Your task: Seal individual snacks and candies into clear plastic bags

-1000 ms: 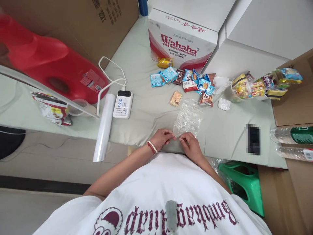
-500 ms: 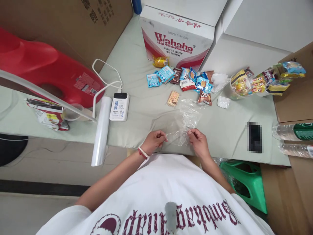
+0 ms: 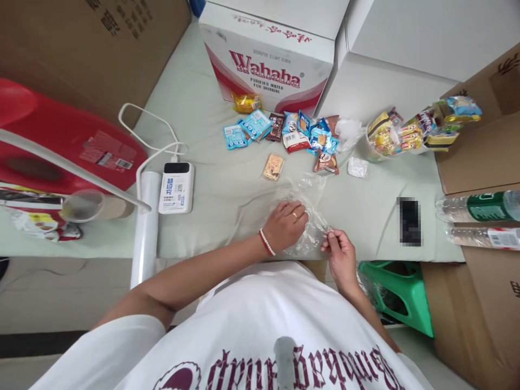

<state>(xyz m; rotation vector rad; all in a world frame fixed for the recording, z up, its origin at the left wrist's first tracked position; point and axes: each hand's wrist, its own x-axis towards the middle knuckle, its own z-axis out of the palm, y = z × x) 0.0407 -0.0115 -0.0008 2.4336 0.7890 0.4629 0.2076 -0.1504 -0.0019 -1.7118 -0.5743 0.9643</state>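
A clear crinkled plastic bag (image 3: pixel 311 197) lies on the pale green mat (image 3: pixel 215 206) right in front of me. My left hand (image 3: pixel 286 225), with a ring and a red-and-white bracelet, rests on the bag with its fingers reaching into the opening. My right hand (image 3: pixel 340 254) pinches the bag's near right edge between thumb and fingers. A single beige snack packet (image 3: pixel 273 166) lies just beyond the bag. Behind it is a pile of small wrapped snacks (image 3: pixel 292 132).
A Wahaha water carton (image 3: pixel 266 67) stands at the back. A power bank (image 3: pixel 176 187) with white cable and a white roll (image 3: pixel 144 225) lie left. A tub of snacks (image 3: pixel 406 135), a phone (image 3: pixel 409 221) and bottles (image 3: pixel 477 208) are right. A green stool (image 3: pixel 400 295) sits below.
The hands had held the bag's mouth stretched between them; now my left hand has moved forward onto and into the bag, while my right keeps the edge. The view shifted right.
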